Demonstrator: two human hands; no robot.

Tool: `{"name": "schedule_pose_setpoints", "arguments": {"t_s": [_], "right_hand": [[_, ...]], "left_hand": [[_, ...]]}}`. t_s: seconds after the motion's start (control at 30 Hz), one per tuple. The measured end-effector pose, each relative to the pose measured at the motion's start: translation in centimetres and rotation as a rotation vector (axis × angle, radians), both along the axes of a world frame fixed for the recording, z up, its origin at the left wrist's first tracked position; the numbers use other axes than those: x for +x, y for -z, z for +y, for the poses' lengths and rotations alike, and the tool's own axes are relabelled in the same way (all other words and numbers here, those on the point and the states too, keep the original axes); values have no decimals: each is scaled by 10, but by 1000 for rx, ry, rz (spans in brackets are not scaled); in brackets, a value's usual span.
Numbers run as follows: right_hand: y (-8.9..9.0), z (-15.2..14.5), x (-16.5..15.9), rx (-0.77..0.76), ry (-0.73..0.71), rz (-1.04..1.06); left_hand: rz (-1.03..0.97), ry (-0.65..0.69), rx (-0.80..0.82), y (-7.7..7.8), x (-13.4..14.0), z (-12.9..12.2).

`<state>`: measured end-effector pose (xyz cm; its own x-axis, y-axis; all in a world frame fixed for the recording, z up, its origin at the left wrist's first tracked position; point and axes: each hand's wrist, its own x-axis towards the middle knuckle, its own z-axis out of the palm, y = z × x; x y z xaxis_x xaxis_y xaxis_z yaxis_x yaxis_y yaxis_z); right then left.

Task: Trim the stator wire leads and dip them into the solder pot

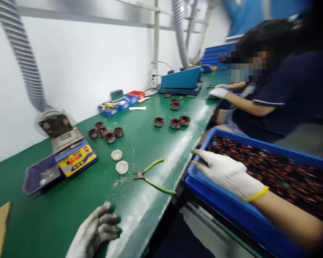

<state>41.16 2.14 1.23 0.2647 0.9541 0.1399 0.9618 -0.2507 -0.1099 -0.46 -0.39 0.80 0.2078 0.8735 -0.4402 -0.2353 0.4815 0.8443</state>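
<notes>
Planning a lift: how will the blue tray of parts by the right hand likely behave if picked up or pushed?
The tray is probably heavy, being densely filled. Its straight rims suggest fairly stiff walls. The parts look loosely piled, so tilting may shift them.

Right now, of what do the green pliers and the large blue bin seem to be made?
Green pliers: dull grey head, likely steel; smooth, evenly coloured handles, probably plastic coated. Large blue bin: probably moulded plastic, smooth, judging by its uniform colour and rounded rim.
</notes>
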Motion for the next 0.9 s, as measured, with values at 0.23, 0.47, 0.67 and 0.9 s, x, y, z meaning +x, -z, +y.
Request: {"name": "schedule_pose_setpoints", "arguments": {"t_s": [0.23, 0.47, 0.67, 0.9], "right_hand": [[-54, 119, -183, 246, -941, 127], [-66, 222, -328, 380, -1041, -70], [-57, 237, -345, 280, -950, -40], [-47, 248, -330, 275, -1093, 67]], "left_hand": [[296, -304, 248, 20, -14, 10], [560, -539, 320, 26, -30, 40], [592, -438, 320, 33, -29, 47], [604, -417, 352, 45, -33, 49]]}}
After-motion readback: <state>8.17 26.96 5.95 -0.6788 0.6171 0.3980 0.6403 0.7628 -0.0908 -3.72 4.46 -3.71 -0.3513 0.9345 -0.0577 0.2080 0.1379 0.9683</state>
